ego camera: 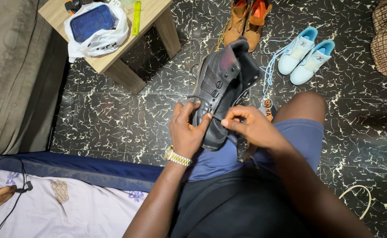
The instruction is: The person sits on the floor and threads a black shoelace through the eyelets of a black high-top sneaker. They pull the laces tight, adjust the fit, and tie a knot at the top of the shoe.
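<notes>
A black high-top boot (pixel 222 83) rests toe-down on my lap, its eyelets and tongue facing me. My left hand (pixel 185 130), with a gold watch on the wrist, grips the boot's toe and side. My right hand (pixel 248 125) pinches a thin black lace (pixel 201 100) beside the boot's lower eyelets. The lace runs across the front of the boot near my left thumb. I sit in blue shorts with my right knee (pixel 305 105) raised.
A pair of tan boots (pixel 246 20) and a pair of light blue sneakers (pixel 305 55) lie on the dark marbled floor beyond. A wooden table (pixel 158 13) at upper left carries a white bag with a blue box (pixel 94 24). A bed edge (pixel 70 165) lies left.
</notes>
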